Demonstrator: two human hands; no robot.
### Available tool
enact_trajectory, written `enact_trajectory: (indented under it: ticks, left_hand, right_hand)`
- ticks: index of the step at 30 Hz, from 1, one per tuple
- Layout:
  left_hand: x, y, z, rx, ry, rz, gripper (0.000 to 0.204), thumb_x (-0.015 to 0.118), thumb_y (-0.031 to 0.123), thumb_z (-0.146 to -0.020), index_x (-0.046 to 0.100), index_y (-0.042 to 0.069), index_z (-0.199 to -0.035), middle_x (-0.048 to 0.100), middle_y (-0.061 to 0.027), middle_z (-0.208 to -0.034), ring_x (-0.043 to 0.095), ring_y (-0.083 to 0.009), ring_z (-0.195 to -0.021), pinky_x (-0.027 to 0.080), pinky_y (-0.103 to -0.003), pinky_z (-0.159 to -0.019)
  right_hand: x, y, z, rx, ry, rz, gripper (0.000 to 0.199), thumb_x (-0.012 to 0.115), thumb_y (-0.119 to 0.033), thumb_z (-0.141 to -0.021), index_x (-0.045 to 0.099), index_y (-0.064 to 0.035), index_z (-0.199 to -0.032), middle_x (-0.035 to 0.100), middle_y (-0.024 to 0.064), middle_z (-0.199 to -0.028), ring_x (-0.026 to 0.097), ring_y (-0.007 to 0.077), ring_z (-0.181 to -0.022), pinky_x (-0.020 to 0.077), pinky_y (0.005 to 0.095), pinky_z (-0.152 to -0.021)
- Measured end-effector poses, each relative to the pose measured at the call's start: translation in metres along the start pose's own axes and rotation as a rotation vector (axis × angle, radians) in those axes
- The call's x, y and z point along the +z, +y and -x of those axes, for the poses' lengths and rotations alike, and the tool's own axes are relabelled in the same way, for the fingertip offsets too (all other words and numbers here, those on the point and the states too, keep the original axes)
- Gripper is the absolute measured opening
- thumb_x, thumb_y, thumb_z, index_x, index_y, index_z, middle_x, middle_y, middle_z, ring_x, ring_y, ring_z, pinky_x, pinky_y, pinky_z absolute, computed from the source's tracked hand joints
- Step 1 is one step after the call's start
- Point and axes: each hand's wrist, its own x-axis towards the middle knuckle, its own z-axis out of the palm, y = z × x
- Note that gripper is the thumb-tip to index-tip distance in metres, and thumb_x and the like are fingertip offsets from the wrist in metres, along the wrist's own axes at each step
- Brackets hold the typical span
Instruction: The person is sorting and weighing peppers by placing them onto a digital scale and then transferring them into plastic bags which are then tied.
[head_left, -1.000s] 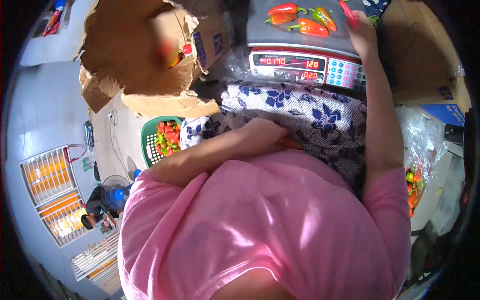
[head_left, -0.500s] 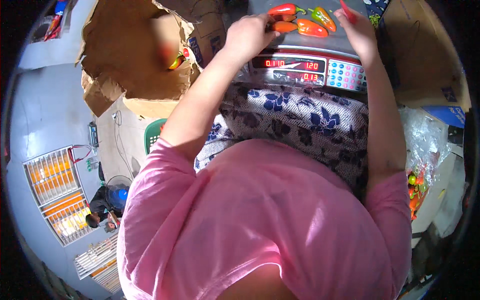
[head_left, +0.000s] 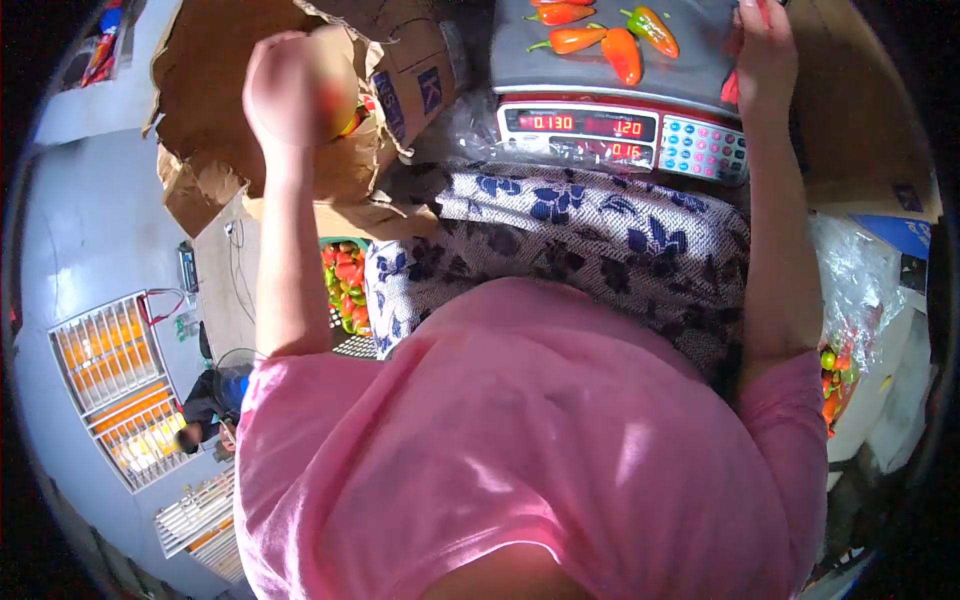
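Note:
My left hand point(head_left: 290, 85) is raised over the open cardboard box point(head_left: 215, 150) at the upper left. Its fingers are curled and blurred, and I cannot tell whether anything is in them. My right hand point(head_left: 765, 50) lies on the right edge of the grey scale tray point(head_left: 590, 70), its fingers closed around a red pepper point(head_left: 731, 90). Three orange, red and green peppers point(head_left: 622, 52) lie on the tray. The scale's red display point(head_left: 580, 123) is lit.
A blue-flowered cloth point(head_left: 600, 225) covers the surface below the scale. A green basket of mixed peppers point(head_left: 342, 285) sits at my left, and a clear plastic bag with more peppers point(head_left: 845, 330) at my right. Another person point(head_left: 205, 415) is far below.
My left hand rose from my lap to the scale tray, then swung left to over the cardboard box. The scale reading went up. My right hand stayed on the tray.

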Motion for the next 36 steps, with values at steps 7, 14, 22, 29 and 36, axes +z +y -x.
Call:
enact_trajectory:
  ticks: [7, 14, 22, 29, 36]
  left_hand:
    - [0.022, -0.183, 0.02, -0.417, -0.908, -0.848, 0.037, 0.059, 0.038, -0.084, 0.061, 0.012, -0.11, 0.061, -0.0102, -0.107, 0.059, -0.0276, -0.101, 0.042, -0.036, -0.087]
    - [0.065, -0.204, 0.051, -0.561, -1.016, -0.851, 0.043, 0.059, 0.045, -0.08, 0.06, 0.019, -0.114, 0.053, -0.012, -0.12, 0.051, -0.0313, -0.111, 0.034, -0.048, -0.093]
    - [0.101, -0.16, 0.05, -0.574, -0.904, -0.731, 0.05, 0.059, 0.052, -0.076, 0.059, 0.027, -0.118, 0.043, -0.0139, -0.134, 0.042, -0.0356, -0.121, 0.024, -0.061, -0.099]
    - [0.07, -0.182, 0.036, -0.442, -0.93, -0.697, 0.044, 0.057, 0.055, -0.078, 0.061, 0.034, -0.116, 0.057, -0.0054, -0.122, 0.049, -0.0277, -0.118, 0.023, -0.069, -0.096]
    - [0.018, -0.258, 0.015, -0.296, -0.713, -0.038, 0.019, 0.061, 0.022, -0.09, 0.063, 0.004, -0.096, 0.063, -0.0001, -0.086, 0.056, -0.01, -0.086, 0.044, -0.027, -0.081]
  right_hand:
    - [0.047, -0.069, 0.049, 0.334, -0.04, 0.408, 0.03, 0.062, -0.029, -0.086, 0.064, -0.0055, -0.103, 0.049, -0.0012, -0.063, 0.048, 0.0089, -0.055, 0.0385, 0.0234, -0.052]
    - [0.086, -0.081, 0.178, 1.046, -0.552, 0.164, 0.071, 0.061, -0.032, -0.081, 0.032, -0.0055, -0.14, 0.047, -0.0005, -0.073, 0.041, 0.0067, -0.057, 0.0349, 0.0217, -0.05]
    - [0.072, -0.051, 0.194, 1.355, -1.157, 0.587, 0.051, 0.072, -0.016, -0.075, 0.051, -0.0027, -0.119, 0.054, -0.0018, -0.087, 0.05, 0.0073, -0.079, 0.0424, 0.0226, -0.072]
    - [0.091, -0.049, 0.179, 1.576, -0.986, 0.405, 0.03, 0.064, -0.016, -0.082, 0.056, -0.0036, -0.108, 0.059, 0.0005, -0.096, 0.054, 0.0099, -0.089, 0.0442, 0.025, -0.082]
    - [0.084, -0.047, 0.179, 1.557, -0.961, 0.415, 0.027, 0.061, -0.012, -0.083, 0.056, -0.0031, -0.107, 0.059, -0.0001, -0.096, 0.054, 0.01, -0.09, 0.043, 0.0243, -0.083]
